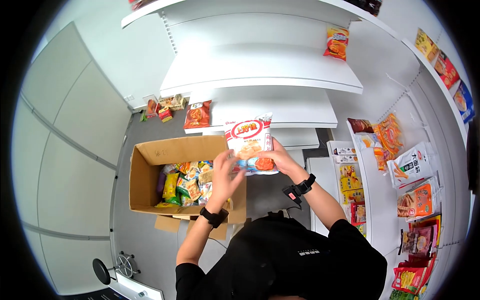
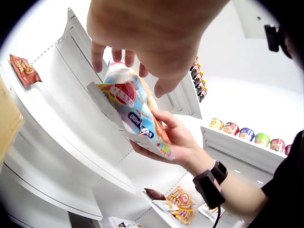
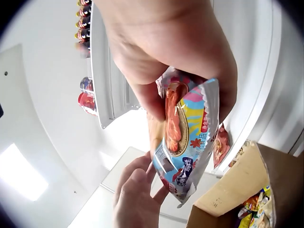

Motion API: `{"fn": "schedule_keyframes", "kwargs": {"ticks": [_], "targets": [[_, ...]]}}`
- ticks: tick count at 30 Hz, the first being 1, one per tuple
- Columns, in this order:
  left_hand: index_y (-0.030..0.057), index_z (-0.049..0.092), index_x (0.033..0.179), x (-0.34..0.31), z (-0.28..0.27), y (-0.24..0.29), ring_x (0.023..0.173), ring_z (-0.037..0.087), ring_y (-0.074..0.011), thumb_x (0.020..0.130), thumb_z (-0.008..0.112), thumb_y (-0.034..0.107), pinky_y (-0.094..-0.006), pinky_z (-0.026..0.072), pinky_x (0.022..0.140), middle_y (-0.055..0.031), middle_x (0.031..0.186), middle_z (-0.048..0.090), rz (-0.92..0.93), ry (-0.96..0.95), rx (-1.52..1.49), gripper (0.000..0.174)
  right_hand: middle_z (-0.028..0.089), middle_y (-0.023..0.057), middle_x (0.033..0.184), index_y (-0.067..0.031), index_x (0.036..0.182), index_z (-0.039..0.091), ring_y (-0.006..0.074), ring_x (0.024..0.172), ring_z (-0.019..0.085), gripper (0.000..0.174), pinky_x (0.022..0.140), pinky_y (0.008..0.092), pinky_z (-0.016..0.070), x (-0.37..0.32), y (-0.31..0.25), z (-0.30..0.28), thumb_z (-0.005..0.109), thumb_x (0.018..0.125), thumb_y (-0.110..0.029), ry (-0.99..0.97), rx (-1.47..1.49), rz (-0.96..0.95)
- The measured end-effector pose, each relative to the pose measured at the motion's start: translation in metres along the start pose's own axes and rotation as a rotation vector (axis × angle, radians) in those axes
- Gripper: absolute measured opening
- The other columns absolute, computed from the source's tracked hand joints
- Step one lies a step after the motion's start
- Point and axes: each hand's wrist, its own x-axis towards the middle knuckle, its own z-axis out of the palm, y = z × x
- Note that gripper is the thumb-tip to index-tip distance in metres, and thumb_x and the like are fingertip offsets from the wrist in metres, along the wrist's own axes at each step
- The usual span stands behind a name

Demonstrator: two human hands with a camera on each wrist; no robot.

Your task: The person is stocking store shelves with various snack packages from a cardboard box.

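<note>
A white, red and blue snack bag (image 1: 248,140) is held up in front of the shelves, above the box's right side. The right hand (image 1: 281,157) grips its right edge, thumb on the front; in the left wrist view this hand (image 2: 178,142) holds the bag (image 2: 135,111) from beside and below. The left hand (image 1: 225,177) is at the bag's lower left with fingers spread and slightly bent. In the right wrist view the left hand's fingers (image 3: 142,180) are close to the bag's (image 3: 185,137) lower end; whether they touch it is unclear.
An open cardboard box (image 1: 142,175) full of snack packs stands on the floor at left. A red bag (image 1: 198,115) lies on a lower white shelf, and an orange bag (image 1: 337,43) stands on the upper shelf. Stocked shelves (image 1: 367,185) line the right side.
</note>
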Motion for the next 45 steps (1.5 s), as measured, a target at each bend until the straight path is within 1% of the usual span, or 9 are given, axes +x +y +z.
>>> {"fn": "schedule_keyframes", "kwargs": {"ticks": [2, 3, 7, 14, 22, 30, 38, 40, 45], "targets": [[0.0050, 0.053, 0.111, 0.016, 0.011, 0.007, 0.119, 0.042, -0.0359, 0.071, 0.075, 0.016, -0.0427, 0.0389, 0.096, -0.0165, 0.128, 0.046, -0.142, 0.051, -0.084, 0.047, 0.054, 0.0135, 0.120, 0.0020, 0.126, 0.038, 0.0193, 0.108, 0.056, 0.055, 0.092, 0.0332, 0.0466, -0.008, -0.016, -0.017, 0.063, 0.077, 0.005, 0.001, -0.029, -0.046], [0.0028, 0.045, 0.124, 0.024, 0.017, 0.004, 0.122, 0.042, -0.0335, 0.073, 0.074, 0.016, -0.0408, 0.0370, 0.098, -0.0180, 0.131, 0.045, -0.167, 0.005, -0.084, 0.060, 0.054, 0.0131, 0.120, 0.0021, 0.126, 0.037, 0.0190, 0.108, 0.056, 0.057, 0.093, 0.0329, 0.0461, -0.011, -0.024, -0.027, 0.064, 0.076, 0.004, 0.001, -0.054, -0.055], [-0.0012, 0.029, 0.139, 0.051, 0.044, 0.011, 0.126, 0.040, -0.0267, 0.080, 0.069, 0.018, -0.0378, 0.0319, 0.104, -0.0161, 0.135, 0.044, -0.458, -0.288, -0.599, 0.073, 0.052, 0.0119, 0.122, 0.0022, 0.131, 0.034, 0.0181, 0.110, 0.054, 0.066, 0.094, 0.0316, 0.0448, -0.024, -0.050, -0.066, 0.067, 0.074, 0.000, -0.018, -0.088, -0.095], [0.0002, 0.036, 0.133, 0.112, 0.093, 0.068, 0.125, 0.040, -0.0203, 0.080, 0.069, 0.014, -0.0346, 0.0287, 0.106, -0.0105, 0.133, 0.046, -0.462, -0.551, -0.933, 0.064, 0.051, 0.0105, 0.123, 0.0018, 0.133, 0.032, 0.0179, 0.113, 0.051, 0.073, 0.096, 0.0318, 0.0411, -0.058, -0.111, -0.122, 0.071, 0.073, -0.006, -0.036, -0.194, -0.117], [-0.0012, 0.042, 0.126, 0.178, 0.163, 0.135, 0.113, 0.050, -0.0182, 0.078, 0.068, 0.008, -0.0330, 0.0378, 0.098, -0.0100, 0.123, 0.053, -0.448, -0.577, -0.893, 0.055, 0.050, 0.0103, 0.122, 0.0029, 0.132, 0.032, 0.0176, 0.113, 0.050, 0.073, 0.096, 0.0306, 0.0408, -0.082, -0.167, -0.197, 0.073, 0.073, -0.009, 0.037, -0.224, -0.220], [0.0023, 0.047, 0.118, 0.258, 0.187, 0.169, 0.091, 0.058, -0.0132, 0.079, 0.066, 0.011, -0.0287, 0.0479, 0.076, -0.0066, 0.106, 0.060, -0.471, -0.472, -0.782, 0.044, 0.044, 0.0133, 0.132, 0.0019, 0.137, 0.031, 0.0203, 0.122, 0.043, 0.069, 0.102, 0.0327, 0.0352, -0.087, -0.184, -0.251, 0.068, 0.079, -0.005, 0.227, -0.182, -0.411], [0.0058, 0.044, 0.124, 0.379, 0.183, 0.171, 0.108, 0.052, -0.0221, 0.081, 0.063, 0.021, -0.0420, 0.0421, 0.091, -0.0101, 0.117, 0.055, -0.424, -0.426, -0.616, 0.050, 0.053, 0.0123, 0.124, -0.0026, 0.130, 0.042, 0.0207, 0.110, 0.054, 0.047, 0.089, 0.0317, 0.0452, -0.090, -0.201, -0.279, 0.059, 0.087, -0.014, 0.409, -0.084, -0.356], [0.0054, 0.047, 0.118, 0.407, 0.186, 0.173, 0.100, 0.057, -0.0218, 0.078, 0.063, 0.014, -0.0402, 0.0479, 0.084, -0.0091, 0.110, 0.058, -0.393, -0.419, -0.604, 0.044, 0.055, 0.0112, 0.121, -0.0033, 0.127, 0.045, 0.0200, 0.107, 0.056, 0.042, 0.088, 0.0313, 0.0456, -0.091, -0.203, -0.287, 0.058, 0.087, -0.013, 0.434, -0.047, -0.360], [0.0069, 0.044, 0.122, 0.483, 0.202, 0.150, 0.104, 0.055, -0.0236, 0.077, 0.065, 0.016, -0.0432, 0.0449, 0.088, -0.0105, 0.115, 0.055, -0.366, -0.421, -0.587, 0.050, 0.059, 0.0086, 0.114, -0.0055, 0.120, 0.052, 0.0178, 0.102, 0.058, 0.032, 0.085, 0.0298, 0.0463, -0.077, -0.207, -0.308, 0.056, 0.088, -0.010, 0.487, -0.003, -0.380]]}}
